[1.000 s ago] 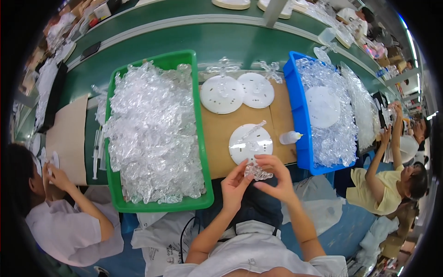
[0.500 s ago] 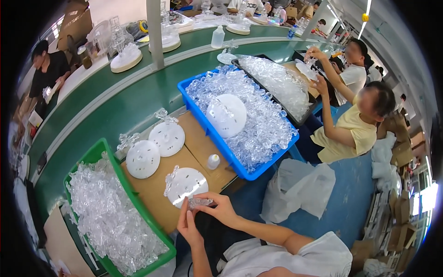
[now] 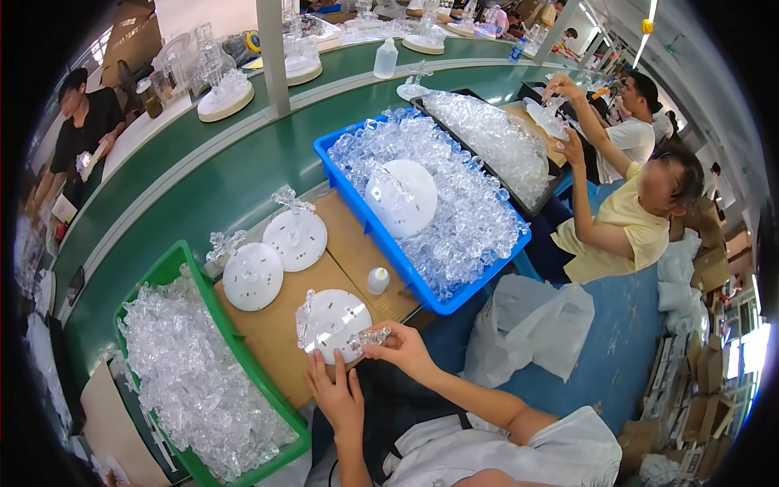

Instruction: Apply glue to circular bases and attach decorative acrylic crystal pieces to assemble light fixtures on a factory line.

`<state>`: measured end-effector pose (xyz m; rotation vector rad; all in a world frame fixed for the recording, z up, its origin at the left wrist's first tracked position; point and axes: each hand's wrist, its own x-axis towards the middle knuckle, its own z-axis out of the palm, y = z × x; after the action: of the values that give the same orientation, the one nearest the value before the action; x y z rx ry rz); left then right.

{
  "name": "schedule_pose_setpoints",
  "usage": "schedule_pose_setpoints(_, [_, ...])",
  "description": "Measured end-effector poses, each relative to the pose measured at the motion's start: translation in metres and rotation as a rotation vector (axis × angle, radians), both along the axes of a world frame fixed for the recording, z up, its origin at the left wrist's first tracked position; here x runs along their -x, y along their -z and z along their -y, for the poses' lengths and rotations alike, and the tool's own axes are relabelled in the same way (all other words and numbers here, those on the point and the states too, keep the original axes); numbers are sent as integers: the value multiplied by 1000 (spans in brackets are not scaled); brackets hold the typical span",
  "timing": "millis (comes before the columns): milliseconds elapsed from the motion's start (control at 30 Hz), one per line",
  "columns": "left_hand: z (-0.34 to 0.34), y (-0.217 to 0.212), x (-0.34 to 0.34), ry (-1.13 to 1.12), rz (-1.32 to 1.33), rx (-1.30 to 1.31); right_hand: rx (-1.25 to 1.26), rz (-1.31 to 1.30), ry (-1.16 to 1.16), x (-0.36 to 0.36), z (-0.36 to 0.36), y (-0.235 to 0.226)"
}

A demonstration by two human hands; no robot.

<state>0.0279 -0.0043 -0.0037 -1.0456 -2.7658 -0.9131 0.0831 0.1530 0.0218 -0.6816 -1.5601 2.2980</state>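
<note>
My right hand (image 3: 403,351) pinches a small clear plastic piece (image 3: 369,339) over the right edge of a white slotted disc (image 3: 333,325). At that disc's near edge lies my left hand (image 3: 335,392), its fingers stretched out and apart, with fingertips touching the rim. The disc rests on brown cardboard (image 3: 268,349) and has a clear plastic piece at its left side. Two more white discs, one on the left (image 3: 252,277) and one behind it (image 3: 294,240), lie farther off, each with a clear piece at its edge. A small white bottle (image 3: 378,281) stands to the right.
A green bin (image 3: 243,390) of clear pieces stands left. A blue bin (image 3: 422,300) of clear pieces, with a white disc (image 3: 402,199) on top, stands right. Beyond it are a black tray (image 3: 531,213) and a co-worker in yellow (image 3: 613,231). A white plastic bag (image 3: 527,329) lies right.
My hands have come apart. The left has opened and now lies at the disc's near edge; the right has carried the clear piece onto the disc's right side.
</note>
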Motion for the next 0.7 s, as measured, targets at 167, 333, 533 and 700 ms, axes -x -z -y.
schedule_pose_setpoints(167, [-10,0,-3,-51,-49,6,-100,-35,33,4,9,1])
schedule_pose_setpoints(333, [-13,-1,-1,-41,-36,-9,-210,58,23,3,8,-4])
schedule_pose_setpoints(533, [-10,-1,0,-33,-28,-20,-169,50,20,4,13,-3])
schedule_pose_setpoints(700, [-7,-1,2,-29,-33,-10,-184,57,9,5,17,-4])
